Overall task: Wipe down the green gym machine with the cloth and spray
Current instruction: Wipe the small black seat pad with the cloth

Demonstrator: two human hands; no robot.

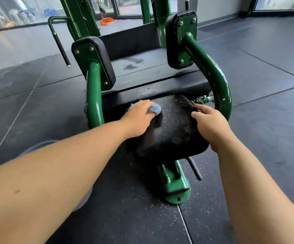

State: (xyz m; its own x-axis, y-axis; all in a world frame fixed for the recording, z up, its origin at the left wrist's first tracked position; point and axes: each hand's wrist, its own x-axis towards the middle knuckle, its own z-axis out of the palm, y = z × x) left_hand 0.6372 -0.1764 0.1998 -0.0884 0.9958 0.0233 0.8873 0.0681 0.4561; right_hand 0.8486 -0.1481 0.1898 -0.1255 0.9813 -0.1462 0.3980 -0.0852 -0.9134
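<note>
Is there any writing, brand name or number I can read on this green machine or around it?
None readable.
The green gym machine shows only paint, bolts and black pads, no label or number.
The cloth under the left hand bears no print.
Whatever lies beyond the windows is too blurred to read.

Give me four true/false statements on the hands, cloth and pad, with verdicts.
1. The left hand holds a cloth against the black pad. True.
2. The right hand holds a spray bottle. False: it rests on the pad's right edge; no bottle shows.
3. The cloth is red. False: it is blue and white.
4. Dark patches mark the black platform behind the pad. True.
</note>
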